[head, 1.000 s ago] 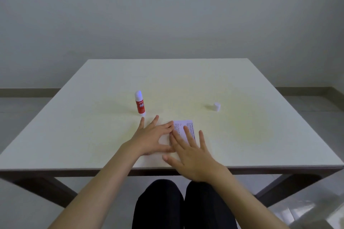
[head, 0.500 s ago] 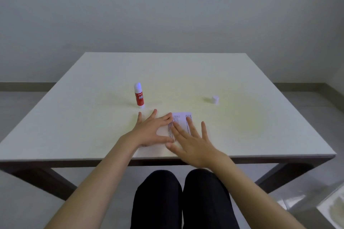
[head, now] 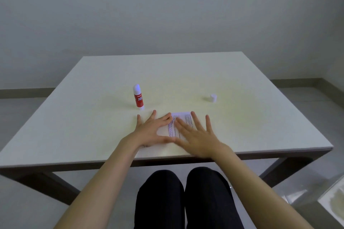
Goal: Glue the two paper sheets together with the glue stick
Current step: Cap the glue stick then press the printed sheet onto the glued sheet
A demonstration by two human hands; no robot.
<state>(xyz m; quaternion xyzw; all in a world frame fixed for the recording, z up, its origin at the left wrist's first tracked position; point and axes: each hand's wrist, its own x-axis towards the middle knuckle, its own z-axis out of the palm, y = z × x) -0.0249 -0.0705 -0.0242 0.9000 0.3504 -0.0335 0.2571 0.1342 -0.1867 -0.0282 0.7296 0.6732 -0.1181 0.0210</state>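
Plain grey wall behind a pale square counter (head: 242, 126). Since a second ago, hardly any change: camera tipped up slightly, right hand (head: 197, 139) slid a little rightward over the small white printed paper sheets (head: 179, 123); probably pressing the glued joint flat. Left hand (head: 152, 132) likewise splayed flat, fingers apart, gripping nothing. Red-and-white glue stick (head: 138, 97) upright just beyond, small white cap (head: 213, 98) well apart.

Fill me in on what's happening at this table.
A person is pressing both hands flat on a printed paper near the front edge of the table: left hand on its left side, right hand on its right. The glue stick stands upright, uncapped, just behind the left hand. Its white cap sits apart, farther right.
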